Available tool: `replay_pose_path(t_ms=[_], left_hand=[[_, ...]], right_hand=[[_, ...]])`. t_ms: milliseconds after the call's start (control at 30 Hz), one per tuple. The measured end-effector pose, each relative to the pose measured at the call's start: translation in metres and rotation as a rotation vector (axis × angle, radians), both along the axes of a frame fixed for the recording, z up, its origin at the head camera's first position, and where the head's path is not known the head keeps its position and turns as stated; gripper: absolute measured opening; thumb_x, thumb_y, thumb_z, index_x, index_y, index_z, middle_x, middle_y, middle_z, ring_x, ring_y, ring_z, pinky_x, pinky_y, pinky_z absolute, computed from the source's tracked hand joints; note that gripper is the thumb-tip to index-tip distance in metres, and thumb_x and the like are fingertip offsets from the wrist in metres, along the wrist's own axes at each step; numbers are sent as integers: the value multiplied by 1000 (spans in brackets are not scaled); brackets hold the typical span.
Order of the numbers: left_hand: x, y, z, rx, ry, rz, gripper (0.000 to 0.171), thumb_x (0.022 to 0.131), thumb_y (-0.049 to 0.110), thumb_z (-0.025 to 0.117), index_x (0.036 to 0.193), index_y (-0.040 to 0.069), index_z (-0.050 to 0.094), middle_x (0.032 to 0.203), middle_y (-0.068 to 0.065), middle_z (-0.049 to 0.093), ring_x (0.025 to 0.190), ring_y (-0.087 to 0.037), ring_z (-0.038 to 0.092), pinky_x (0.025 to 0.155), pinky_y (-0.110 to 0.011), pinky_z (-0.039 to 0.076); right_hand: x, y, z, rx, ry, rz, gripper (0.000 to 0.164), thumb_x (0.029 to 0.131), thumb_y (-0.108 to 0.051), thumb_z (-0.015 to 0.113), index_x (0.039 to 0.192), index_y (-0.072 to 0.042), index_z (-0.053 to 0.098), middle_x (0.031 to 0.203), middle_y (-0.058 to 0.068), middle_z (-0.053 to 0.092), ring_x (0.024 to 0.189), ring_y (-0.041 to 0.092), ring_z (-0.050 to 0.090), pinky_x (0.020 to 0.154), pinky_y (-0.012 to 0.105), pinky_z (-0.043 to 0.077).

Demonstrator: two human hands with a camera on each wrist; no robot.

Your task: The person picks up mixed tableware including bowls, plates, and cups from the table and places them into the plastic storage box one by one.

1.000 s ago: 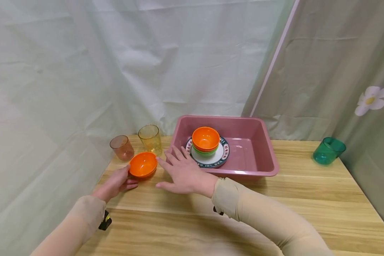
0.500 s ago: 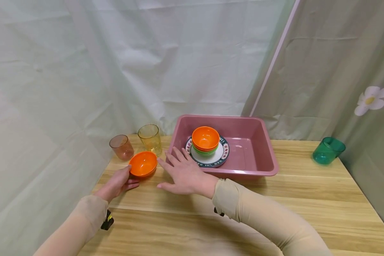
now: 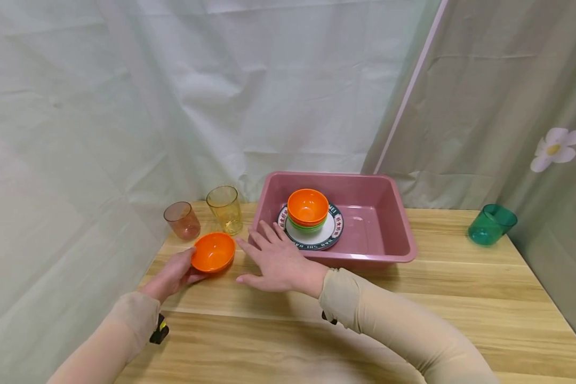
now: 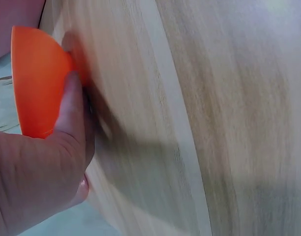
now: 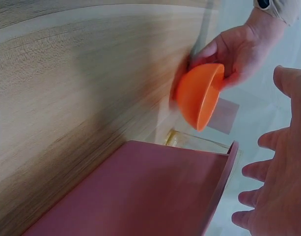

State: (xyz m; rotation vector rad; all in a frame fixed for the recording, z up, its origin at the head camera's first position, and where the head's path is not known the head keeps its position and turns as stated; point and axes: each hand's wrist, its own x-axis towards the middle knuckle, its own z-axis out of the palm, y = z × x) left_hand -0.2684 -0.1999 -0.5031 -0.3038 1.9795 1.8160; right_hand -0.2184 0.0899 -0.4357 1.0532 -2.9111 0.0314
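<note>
My left hand [image 3: 173, 274] grips an orange bowl [image 3: 214, 253] by its left side, its mouth facing up. In the left wrist view the thumb lies along the outside of the bowl [image 4: 40, 83], whose base is close over the tabletop. Fingers spread and straight, my right hand [image 3: 280, 264] hovers by the near left corner of a pink basin [image 3: 369, 258] and holds nothing. Inside that basin, an orange bowl [image 3: 308, 206] tops a stack with green bowls [image 3: 307, 228] beneath, all standing on a white plate with a dark patterned rim [image 3: 337, 234].
A reddish tumbler [image 3: 182, 220] and a yellow tumbler [image 3: 225, 209] stand just behind the held bowl. Far right on the wooden table [image 3: 461, 298] is a green tumbler [image 3: 492, 225]. Pale curtains [image 3: 288, 90] close off the back and sides.
The bowl in my left hand has come slightly toward me, and its mouth shows a little rounder from above. My right hand has hardly moved.
</note>
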Motion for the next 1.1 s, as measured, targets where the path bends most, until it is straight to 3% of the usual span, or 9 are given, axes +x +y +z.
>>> replay_pose_path(t_ms=[267,400,533,867,1100], left_hand=[[3,-13,7,36,29,-24,65,113,34,17,158,-11,6,153,-39,27,97,-21,68,87,-41,58],[8,-16,13,37,62,-60,64,113,34,18,158,-12,10,136,-33,50,94,-20,70,87,-45,58],[14,-17,22,22,103,-81,64,114,35,20,156,-12,16,112,-12,67,89,-19,73,87,-46,57],[18,-12,51,42,174,-126,64,113,36,23,155,-13,16,110,-9,67,89,-19,74,86,-44,58],[21,-4,73,41,165,-151,67,113,39,27,156,-11,19,112,-9,67,93,-21,74,90,-45,57]], right_hand=[[0,4,-1,-24,-21,-9,86,95,-78,38,165,-30,23,168,4,26,156,36,6,124,54,0],[1,9,1,-23,-7,-7,87,95,-78,37,164,-27,25,168,5,25,156,37,6,123,55,0],[2,17,6,-31,-10,-15,85,95,-78,38,164,-28,28,169,8,22,156,36,5,123,55,0],[2,42,16,-39,-7,-61,88,95,-79,37,165,-28,22,171,7,14,156,34,-2,124,53,1],[5,62,22,-31,30,-71,87,96,-78,34,165,-27,21,170,9,18,156,38,6,124,53,3]])
